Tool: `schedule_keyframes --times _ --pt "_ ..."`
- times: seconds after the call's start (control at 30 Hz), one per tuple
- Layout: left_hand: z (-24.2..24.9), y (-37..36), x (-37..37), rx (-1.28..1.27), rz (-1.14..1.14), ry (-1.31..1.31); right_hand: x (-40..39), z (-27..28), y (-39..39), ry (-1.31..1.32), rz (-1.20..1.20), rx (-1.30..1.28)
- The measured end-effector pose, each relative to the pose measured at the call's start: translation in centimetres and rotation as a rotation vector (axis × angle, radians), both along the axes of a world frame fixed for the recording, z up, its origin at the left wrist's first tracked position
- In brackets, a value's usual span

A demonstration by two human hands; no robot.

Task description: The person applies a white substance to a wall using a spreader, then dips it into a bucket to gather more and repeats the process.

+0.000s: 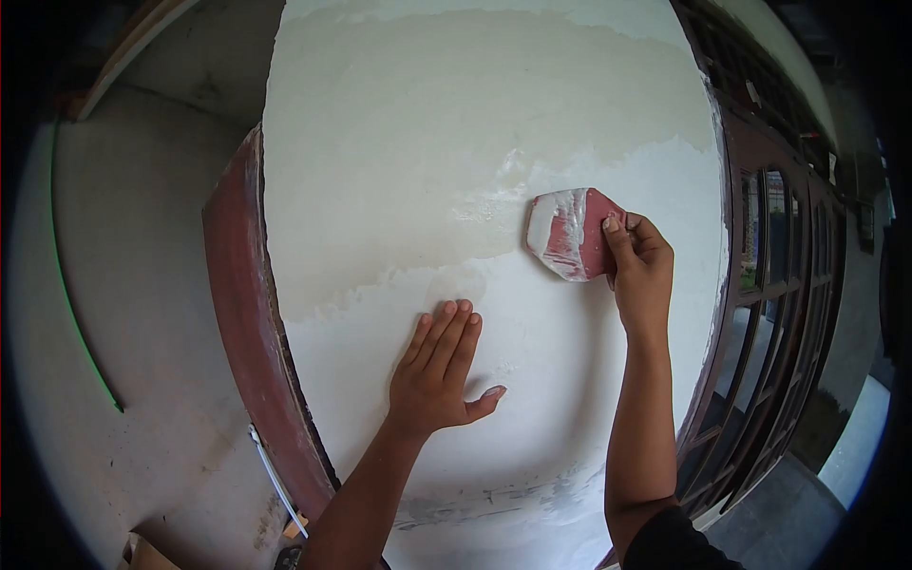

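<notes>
In front of me rises a wall panel [408, 114], its upper part a damp-looking beige and its lower part white. My right hand [642, 261] pinches a red putty spreader [575, 235] between thumb and fingers. White putty coats the left part of the spreader's face. A wet putty smear [484, 204] shows on the wall just left of the spreader. Lower down, my left hand [437, 370] lies against the white area, fingers stretched upward and thumb out to the side, with nothing in it.
A dark red wooden frame [242, 313] borders the wall on the left. Brown doors with glass panes [760, 275] stand on the right. A green line [76, 323] runs down the grey wall at far left; a white cable [275, 475] hangs at lower left.
</notes>
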State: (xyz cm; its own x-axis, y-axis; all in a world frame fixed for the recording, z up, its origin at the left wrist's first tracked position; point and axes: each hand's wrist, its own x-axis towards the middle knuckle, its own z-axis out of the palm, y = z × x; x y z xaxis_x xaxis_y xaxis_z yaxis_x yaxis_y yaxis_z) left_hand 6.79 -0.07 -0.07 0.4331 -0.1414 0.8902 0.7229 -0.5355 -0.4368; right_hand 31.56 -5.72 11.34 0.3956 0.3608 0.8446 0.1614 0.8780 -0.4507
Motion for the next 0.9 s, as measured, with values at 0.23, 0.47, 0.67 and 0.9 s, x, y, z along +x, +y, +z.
schedule_keyframes --times 0.23,0.47,0.67,0.9 --pt "0.0 -0.1 -0.2 -0.001 -0.004 -0.007 -7.9 2.4 1.6 -0.341 -0.205 -0.005" --pt "0.1 0.0 -0.1 -0.009 -0.031 -0.013 -0.4 0.4 2.7 -0.128 -0.232 -0.024" --pt "-0.3 -0.4 -0.7 -0.091 -0.104 -0.016 0.9 -3.0 0.0 -0.015 0.019 -0.068" --pt "-14.0 -9.5 -1.7 -0.377 -0.239 -0.312 -0.5 -19.0 -6.5 0.255 0.487 -0.263"
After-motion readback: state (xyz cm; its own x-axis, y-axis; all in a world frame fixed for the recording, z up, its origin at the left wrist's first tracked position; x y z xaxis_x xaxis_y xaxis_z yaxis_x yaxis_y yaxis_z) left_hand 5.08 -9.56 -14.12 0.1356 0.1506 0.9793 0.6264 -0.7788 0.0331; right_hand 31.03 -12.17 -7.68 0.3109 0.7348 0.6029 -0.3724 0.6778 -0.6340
